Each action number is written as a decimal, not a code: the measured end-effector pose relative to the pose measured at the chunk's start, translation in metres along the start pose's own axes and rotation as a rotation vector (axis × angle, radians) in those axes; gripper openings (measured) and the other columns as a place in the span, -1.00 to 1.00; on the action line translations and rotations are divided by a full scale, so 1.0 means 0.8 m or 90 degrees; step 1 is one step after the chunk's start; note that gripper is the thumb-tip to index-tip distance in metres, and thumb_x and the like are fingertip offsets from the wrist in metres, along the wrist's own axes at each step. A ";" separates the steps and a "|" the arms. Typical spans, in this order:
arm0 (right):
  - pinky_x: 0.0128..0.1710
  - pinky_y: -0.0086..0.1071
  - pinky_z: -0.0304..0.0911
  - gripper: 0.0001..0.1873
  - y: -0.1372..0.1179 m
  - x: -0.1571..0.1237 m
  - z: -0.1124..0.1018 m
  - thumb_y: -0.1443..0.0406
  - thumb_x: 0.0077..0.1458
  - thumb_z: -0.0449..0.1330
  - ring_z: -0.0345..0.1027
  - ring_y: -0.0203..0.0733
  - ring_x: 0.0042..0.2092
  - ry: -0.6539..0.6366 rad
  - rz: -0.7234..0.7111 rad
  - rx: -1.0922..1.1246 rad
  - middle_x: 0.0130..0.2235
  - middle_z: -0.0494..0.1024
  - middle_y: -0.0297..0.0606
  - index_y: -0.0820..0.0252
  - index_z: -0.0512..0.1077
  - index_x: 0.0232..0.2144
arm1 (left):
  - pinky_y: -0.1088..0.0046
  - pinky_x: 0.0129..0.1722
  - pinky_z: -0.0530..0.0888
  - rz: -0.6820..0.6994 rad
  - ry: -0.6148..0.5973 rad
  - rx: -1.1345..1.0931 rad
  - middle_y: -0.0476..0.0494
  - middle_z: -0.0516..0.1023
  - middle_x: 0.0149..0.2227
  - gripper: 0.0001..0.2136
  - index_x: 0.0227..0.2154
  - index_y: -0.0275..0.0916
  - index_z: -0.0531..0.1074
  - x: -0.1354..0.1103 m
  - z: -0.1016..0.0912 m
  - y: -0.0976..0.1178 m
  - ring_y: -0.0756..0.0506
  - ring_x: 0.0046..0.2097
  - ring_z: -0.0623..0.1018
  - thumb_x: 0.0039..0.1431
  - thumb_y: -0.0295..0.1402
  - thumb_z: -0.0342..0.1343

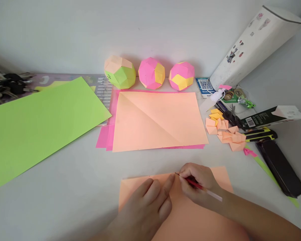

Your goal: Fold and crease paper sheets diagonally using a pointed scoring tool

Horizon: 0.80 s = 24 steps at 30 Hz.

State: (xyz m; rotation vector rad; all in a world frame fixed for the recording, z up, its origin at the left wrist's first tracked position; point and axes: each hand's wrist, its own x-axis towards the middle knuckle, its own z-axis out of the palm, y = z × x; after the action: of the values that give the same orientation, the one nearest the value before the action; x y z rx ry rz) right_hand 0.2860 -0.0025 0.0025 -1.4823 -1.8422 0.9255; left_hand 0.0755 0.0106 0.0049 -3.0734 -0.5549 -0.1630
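Observation:
My right hand (199, 184) is closed on a thin red pencil (194, 182) with a pale back end. Its point touches the far edge of a peach paper sheet (190, 221) in front of me. My left hand (150, 201) lies on the same sheet, its forefinger stretched to the edge just left of the pencil point and the other fingers partly bent. A small dark mark shows on that edge further left. Beyond my hands, another peach sheet (160, 120) with a diagonal crease rests on pink paper (104, 137).
Three folded paper balls, one green and peach (120, 73), two pink and yellow (152, 73), stand by the wall. Green paper (47, 127) lies left, near keys (10, 88). At right are folded paper pieces (230, 135), scissors (232, 117), a cutter (261, 134) and a black case (281, 167).

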 end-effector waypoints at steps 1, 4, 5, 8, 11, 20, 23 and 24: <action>-0.53 -0.48 0.09 -0.82 0.000 0.000 0.000 0.47 -0.02 0.05 0.17 -0.36 -0.53 0.002 -0.005 0.000 -0.54 0.31 -0.44 0.10 0.15 -0.49 | 0.23 -0.16 0.25 0.000 -0.004 0.001 -0.21 0.27 0.20 -0.76 -0.29 -0.22 0.38 0.000 0.000 0.000 -0.15 -0.21 0.34 -0.02 -0.25 0.19; -0.53 -0.47 0.10 -0.82 0.000 0.000 0.000 0.47 -0.02 0.04 0.17 -0.36 -0.53 0.003 -0.005 0.000 -0.54 0.31 -0.44 0.10 0.15 -0.50 | 0.22 -0.16 0.24 0.001 -0.008 0.009 -0.21 0.26 0.21 -0.77 -0.28 -0.21 0.37 -0.001 0.000 -0.001 -0.15 -0.20 0.34 0.01 -0.24 0.18; -0.53 -0.47 0.10 -0.82 0.000 0.000 0.000 0.47 -0.02 0.04 0.17 -0.36 -0.52 0.002 -0.002 -0.002 -0.54 0.31 -0.44 0.09 0.15 -0.49 | 0.23 -0.16 0.24 0.004 -0.007 0.010 -0.21 0.26 0.21 -0.77 -0.28 -0.21 0.37 0.000 0.000 -0.001 -0.15 -0.20 0.35 0.01 -0.24 0.17; -0.53 -0.48 0.09 -0.82 0.001 0.001 0.001 0.47 -0.02 0.04 0.15 -0.36 -0.53 0.005 -0.004 -0.004 -0.54 0.31 -0.44 0.09 0.15 -0.49 | 0.24 -0.17 0.24 0.001 0.001 0.008 -0.19 0.29 0.19 -0.78 -0.30 -0.21 0.37 0.002 -0.001 -0.001 -0.15 -0.21 0.35 0.00 -0.26 0.18; -0.54 -0.49 0.07 -0.82 0.002 0.000 0.002 0.47 -0.03 0.05 0.13 -0.37 -0.54 0.013 -0.017 -0.004 -0.55 0.28 -0.46 0.09 0.15 -0.49 | 0.24 -0.18 0.24 -0.001 0.008 -0.001 -0.22 0.32 0.17 -0.79 -0.32 -0.22 0.38 0.002 -0.001 -0.001 -0.16 -0.22 0.35 -0.02 -0.28 0.19; -0.56 -0.47 0.07 -0.83 0.000 -0.001 -0.002 0.45 0.00 0.09 0.14 -0.37 -0.54 0.011 0.027 0.083 -0.54 0.31 -0.44 0.11 0.19 -0.50 | 0.24 -0.18 0.29 0.001 0.015 -0.006 -0.26 0.30 0.18 -0.80 -0.31 -0.26 0.40 0.000 0.001 0.000 -0.16 -0.21 0.38 -0.03 -0.35 0.17; -0.61 -0.48 0.05 -0.86 0.002 0.002 -0.006 0.39 0.10 0.08 0.12 -0.41 -0.58 0.107 0.092 0.249 -0.49 0.34 -0.42 0.12 0.24 -0.48 | 0.25 -0.17 0.33 -0.012 0.039 -0.005 -0.27 0.32 0.17 -0.83 -0.30 -0.28 0.39 -0.001 0.004 0.001 -0.15 -0.19 0.40 0.00 -0.41 0.14; -0.62 -0.48 0.05 -0.87 0.003 0.003 -0.007 0.37 0.13 0.07 0.11 -0.41 -0.59 0.155 0.108 0.302 -0.49 0.34 -0.42 0.12 0.24 -0.46 | 0.25 -0.16 0.35 -0.020 0.056 -0.006 -0.27 0.33 0.16 -0.84 -0.30 -0.28 0.39 -0.002 0.005 0.002 -0.15 -0.19 0.41 0.00 -0.45 0.12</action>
State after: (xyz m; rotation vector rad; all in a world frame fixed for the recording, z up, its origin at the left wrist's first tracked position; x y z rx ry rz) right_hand 0.2914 0.0014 0.0041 -1.3865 -1.2306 1.1143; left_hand 0.0748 0.0089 0.0011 -3.0498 -0.5996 -0.3003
